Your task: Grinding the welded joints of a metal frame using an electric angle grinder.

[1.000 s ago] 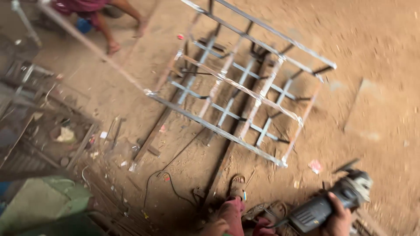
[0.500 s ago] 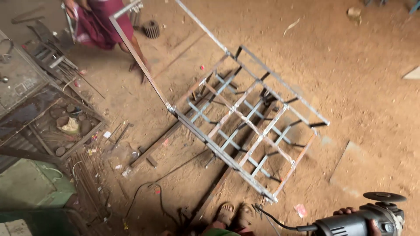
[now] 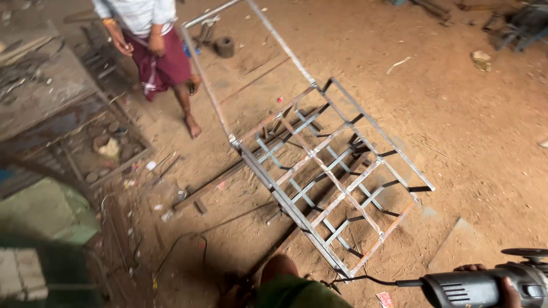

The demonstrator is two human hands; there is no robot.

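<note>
My right hand point(image 3: 470, 267) grips a grey and black angle grinder point(image 3: 485, 285) at the bottom right edge, its disc point(image 3: 525, 252) facing up and its black cable point(image 3: 365, 279) trailing left. Just left of the grinder, a welded steel grid frame point(image 3: 319, 171) lies tilted on the dirt floor, with long bars point(image 3: 279, 40) running up and away. My left hand is out of view. My knee point(image 3: 278, 267) and a green garment point(image 3: 297, 294) show at the bottom middle.
Another person point(image 3: 154, 51) stands barefoot at the top left, by the far end of the frame. A cluttered metal workbench point(image 3: 51, 108) and scrap fill the left side. Loose steel bars point(image 3: 205, 191) and a cable point(image 3: 171, 251) lie on the ground. A flat plate point(image 3: 456, 245) lies at the lower right.
The view has swung up and left, so the standing person now shows more fully. The grinder stays at the lower right in my hand, and the frame sits more central.
</note>
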